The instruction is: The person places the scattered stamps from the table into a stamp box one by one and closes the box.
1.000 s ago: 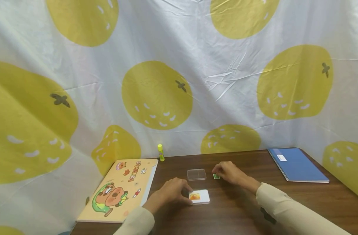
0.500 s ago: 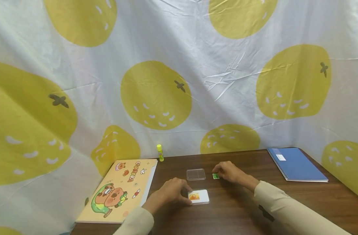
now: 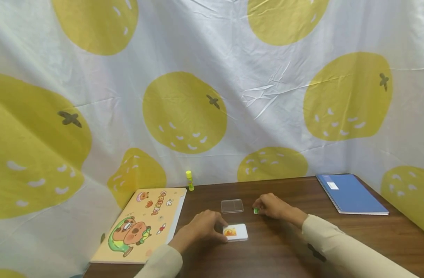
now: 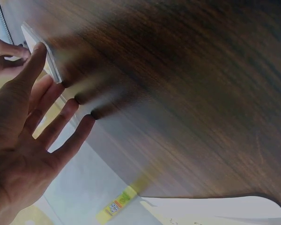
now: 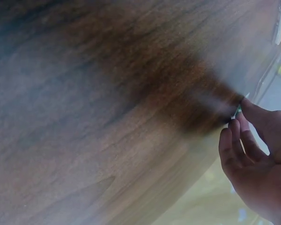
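"Green card: where is it, please?"

"It is at the fingertips of the right hand. But let us go from the left. First comes the folder, which lies on the table. Then the glue stick stands upright near its far right corner."

"And the left hand?"

"Its thumb and forefinger pinch the left end of the white box; the other three fingers are spread apart. Just beside this grip shows an orange picture, on the box or inside it, I cannot tell."

"What could go wrong there?"

"I think the box could turn or slide, if one finger pushes more than the other."

"Beyond the box I see the clear lid. And next?"

"Next is the right hand, thumb and forefinger clamped on the green card. Whether the card is fully off the table, I cannot tell. It seems thin, so it could bend from too hard a pinch, or slip out if only its edge is caught. A careless swing to the left could knock the lid."

"And last?"

"The blue notebook, well apart from both hands."
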### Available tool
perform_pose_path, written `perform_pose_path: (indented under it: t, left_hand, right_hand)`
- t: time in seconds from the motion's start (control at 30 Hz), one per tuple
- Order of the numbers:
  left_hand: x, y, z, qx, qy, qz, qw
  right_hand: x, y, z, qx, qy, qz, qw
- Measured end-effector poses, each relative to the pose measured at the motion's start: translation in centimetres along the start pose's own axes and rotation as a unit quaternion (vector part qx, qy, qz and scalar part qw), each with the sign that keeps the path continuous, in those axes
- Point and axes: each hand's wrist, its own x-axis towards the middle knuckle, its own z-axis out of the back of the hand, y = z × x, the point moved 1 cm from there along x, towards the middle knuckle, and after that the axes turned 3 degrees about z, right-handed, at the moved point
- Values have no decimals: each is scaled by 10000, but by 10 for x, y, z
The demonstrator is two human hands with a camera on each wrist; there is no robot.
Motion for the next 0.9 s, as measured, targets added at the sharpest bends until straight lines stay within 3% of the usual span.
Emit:
perform_pose_path:
  t: [0.27,0.63,0.9]
  left_hand:
    - [1,0,1,-21,23,36,10000]
    - [1,3,-2,65,-28,-2,10000]
    - [0,-1,0,60,-4,35,10000]
  right_hand:
    - [-6,6,1,-31,56,106,9999]
    - [-20,21,0,386,104,36,9992]
    - [-31,30,-3,340,253,317,9986]
